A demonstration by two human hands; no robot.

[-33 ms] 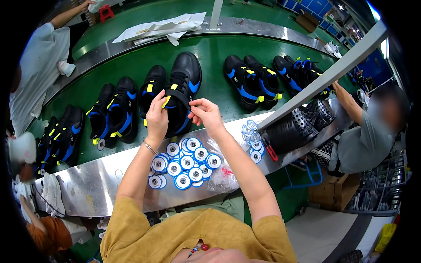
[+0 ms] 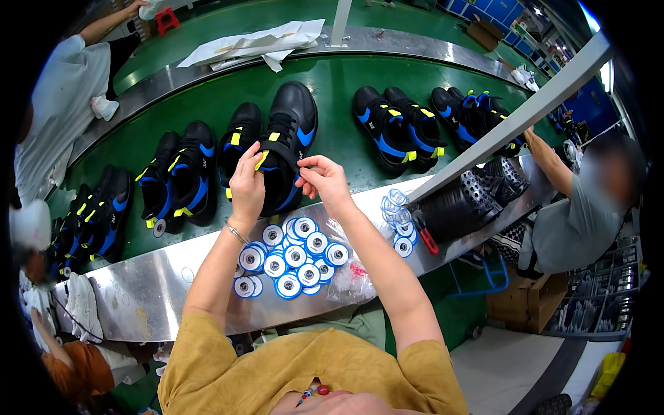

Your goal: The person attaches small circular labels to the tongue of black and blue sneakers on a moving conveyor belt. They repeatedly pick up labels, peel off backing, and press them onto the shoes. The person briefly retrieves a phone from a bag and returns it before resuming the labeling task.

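Both my hands are at a black and blue sneaker (image 2: 290, 111) lying toe away from me on the green belt. A dark strap (image 2: 280, 153) crosses its upper below the laces. My left hand (image 2: 247, 183) closes on the strap's left end, beside a yellow tab. At the other end, my right hand (image 2: 326, 183) pinches the strap between thumb and forefinger. The sneaker's mate (image 2: 242, 124) stands just left of it, partly hidden behind my left hand. Between my forearms, round blue-and-white tags (image 2: 295, 256) lie heaped on the metal ledge.
More sneaker pairs stand on the belt, left (image 2: 190, 166) and right (image 2: 394, 131). Past my right forearm lie more tags (image 2: 398, 221), red-handled cutters (image 2: 425, 235) and black boots (image 2: 456, 204). A slanted grey post (image 2: 512, 128) crosses the right side. Co-workers are at both sides.
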